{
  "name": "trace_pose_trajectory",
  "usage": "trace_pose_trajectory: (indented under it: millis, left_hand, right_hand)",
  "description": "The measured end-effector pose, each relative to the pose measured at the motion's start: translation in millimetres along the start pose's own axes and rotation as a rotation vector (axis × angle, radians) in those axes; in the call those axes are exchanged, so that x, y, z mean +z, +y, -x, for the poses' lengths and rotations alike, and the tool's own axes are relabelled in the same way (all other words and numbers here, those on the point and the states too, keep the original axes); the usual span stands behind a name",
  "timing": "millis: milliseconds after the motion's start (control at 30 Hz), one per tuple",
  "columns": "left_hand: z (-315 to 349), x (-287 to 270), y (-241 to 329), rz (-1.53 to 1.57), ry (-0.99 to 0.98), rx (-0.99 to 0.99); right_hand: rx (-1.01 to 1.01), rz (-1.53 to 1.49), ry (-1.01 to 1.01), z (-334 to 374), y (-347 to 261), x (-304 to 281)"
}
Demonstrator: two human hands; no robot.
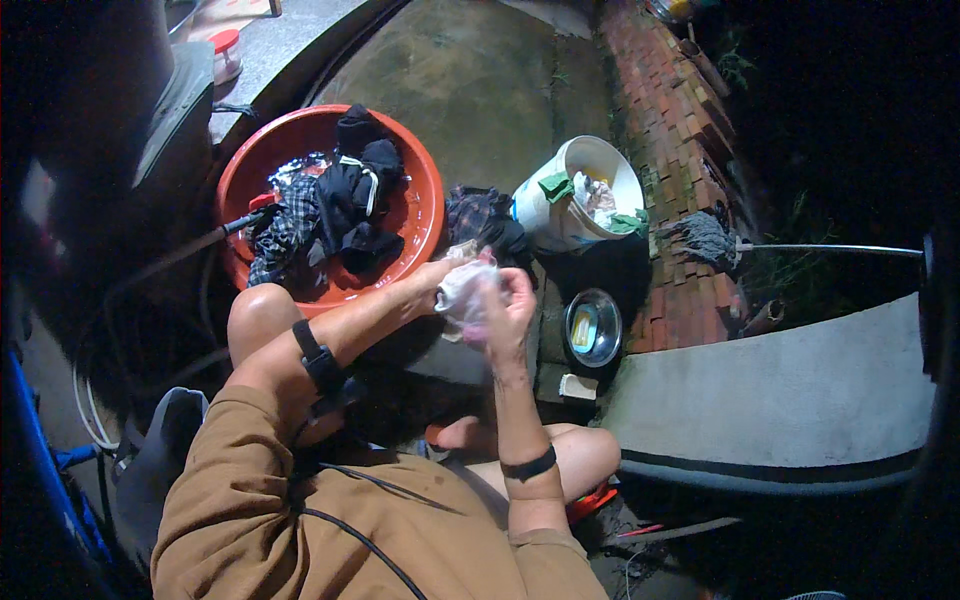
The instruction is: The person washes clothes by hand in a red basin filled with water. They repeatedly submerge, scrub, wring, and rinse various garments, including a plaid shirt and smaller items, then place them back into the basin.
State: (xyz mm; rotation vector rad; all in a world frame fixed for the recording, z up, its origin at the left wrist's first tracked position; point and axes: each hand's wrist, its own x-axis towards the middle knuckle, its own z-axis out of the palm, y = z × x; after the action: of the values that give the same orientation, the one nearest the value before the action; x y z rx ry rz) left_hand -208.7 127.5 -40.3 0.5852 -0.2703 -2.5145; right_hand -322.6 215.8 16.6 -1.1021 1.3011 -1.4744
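Note:
In front of my knees, both hands are at a small white cloth (464, 296) with pinkish patches, bunched and smeared by motion. My left hand (436, 280) grips its left side, its fingers partly hidden by the cloth. My right hand (512, 305) is closed on the right side, with some fingers blurred. Just behind the cloth lies a heap of dark wet clothes (485, 215). Left of it stands a large orange-red basin (428, 185) holding dark garments (358, 200), a checked garment (288, 225) and some water.
A white bucket (540, 208) with cloths stands right of the dark heap. Nearer are a metal bowl (609, 340) with a yellowish item inside and a pale block (578, 387). A mop (705, 238) rests on brick paving (665, 170). A hose (190, 248) reaches the basin.

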Motion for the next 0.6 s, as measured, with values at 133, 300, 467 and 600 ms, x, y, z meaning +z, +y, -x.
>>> trace_pose_trajectory:
  millis: [133, 300, 467, 600]
  left_hand:
    - [7.1, 18.8, -2.8, -0.214, 0.056, -0.022]
    - [22.8, 26.7, 6.1, -0.216, 0.093, -0.065]
    - [37.7, 26.2, 10.2, -0.425, 0.197, -0.097]
    - [49.4, 26.1, 7.9, -0.401, 0.067, -0.185]
  right_hand:
    - [0.014, -0.151, 0.334, -39.9, 30.4, -11.3]
    - [0.586, -0.657, -0.088, -34.3, 57.3, -17.3]
    - [0.233, -0.491, -0.207, -32.1, 39.3, -21.9]
    - [0.124, -0.401, -0.003, -36.8, 27.9, -18.6]
